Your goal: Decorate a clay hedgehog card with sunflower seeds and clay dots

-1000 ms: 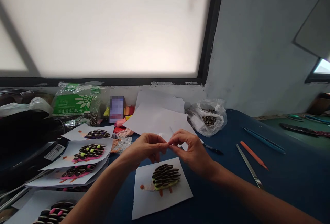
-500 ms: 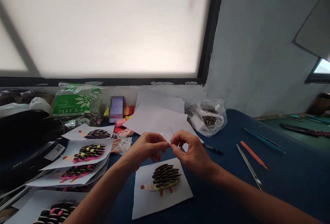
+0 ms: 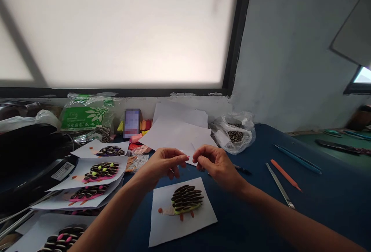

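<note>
1. Hands hover together above the dark blue tabletop [image 3: 319, 205], near its middle. The left hand [image 3: 162, 165] has thumb and forefinger pinched narrow, and so does the right hand [image 3: 216, 165]; their fingertips are just apart, and whether a tiny piece sits in either pinch cannot be told.
2. Directly below the hands lies a white paper square [image 3: 179, 225], bearing a hedgehog figure [image 3: 185, 200] with a green clay body, rows of striped seeds on its back and small orange feet.
3. Behind the hands, toward the far edge, blank white sheets [image 3: 176, 134] lie overlapped.
4. At the far edge beside the sheets, a clear plastic bag of seeds [image 3: 234, 134] sits open.
5. Along the left edge, finished hedgehog sheets [image 3: 98, 171] lie stacked, with a green seed packet [image 3: 85, 114] behind them.
6. Toward the right edge lie an orange modelling tool [image 3: 285, 174], a grey tool [image 3: 279, 185] and a blue one [image 3: 297, 158], well apart from the hands.
</note>
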{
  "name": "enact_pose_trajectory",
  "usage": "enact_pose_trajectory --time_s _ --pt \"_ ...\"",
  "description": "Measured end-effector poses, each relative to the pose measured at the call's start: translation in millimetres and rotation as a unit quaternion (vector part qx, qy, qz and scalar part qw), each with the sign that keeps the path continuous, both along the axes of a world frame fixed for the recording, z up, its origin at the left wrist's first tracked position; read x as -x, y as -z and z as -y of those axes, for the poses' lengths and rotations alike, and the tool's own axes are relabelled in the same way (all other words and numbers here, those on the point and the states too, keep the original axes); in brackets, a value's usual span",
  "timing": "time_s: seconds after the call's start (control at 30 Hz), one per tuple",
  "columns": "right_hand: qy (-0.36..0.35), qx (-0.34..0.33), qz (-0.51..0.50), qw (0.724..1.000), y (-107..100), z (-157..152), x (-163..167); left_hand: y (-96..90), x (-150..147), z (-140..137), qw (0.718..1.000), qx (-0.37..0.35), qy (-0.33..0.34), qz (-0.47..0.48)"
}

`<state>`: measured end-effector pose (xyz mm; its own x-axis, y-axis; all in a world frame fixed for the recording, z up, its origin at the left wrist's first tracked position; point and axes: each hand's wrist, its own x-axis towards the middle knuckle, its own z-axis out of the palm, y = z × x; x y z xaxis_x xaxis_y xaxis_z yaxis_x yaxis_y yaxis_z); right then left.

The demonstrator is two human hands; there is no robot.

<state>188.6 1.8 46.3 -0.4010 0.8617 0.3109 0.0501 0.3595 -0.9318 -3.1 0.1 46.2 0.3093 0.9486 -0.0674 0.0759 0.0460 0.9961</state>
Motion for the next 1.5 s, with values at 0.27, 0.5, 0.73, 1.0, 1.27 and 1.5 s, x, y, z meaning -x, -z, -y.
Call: enact_pose_trajectory --time_s 0.27,0.5,0.73,1.0,1.27,1.5 --pt "0.006 -0.008 -0.027 1.000 5 -3 1 0.7 -7 3 1.000 0.006 0.018 0.009" --pt "-0.020 0.029 -0.045 0.998 7 -1 1 -2.0 -8 6 0.998 0.012 0.059 0.020" --pt "-0.037 0.056 -0.061 0.996 7 -3 0 -1.5 -8 8 0.994 0.021 0.084 0.063" --pt "0.001 0.047 -0.026 0.999 7 -3 0 -2.7 5 -1 0.996 0.039 -0.022 0.076" --pt "0.007 0.006 0.088 0.996 15 -1 1 -3.7 9 0 0.998 0.020 -0.029 0.050" --pt "-0.009 -0.002 0.070 0.998 14 -3 1 1.2 9 -1 0.999 0.015 -0.020 0.024"
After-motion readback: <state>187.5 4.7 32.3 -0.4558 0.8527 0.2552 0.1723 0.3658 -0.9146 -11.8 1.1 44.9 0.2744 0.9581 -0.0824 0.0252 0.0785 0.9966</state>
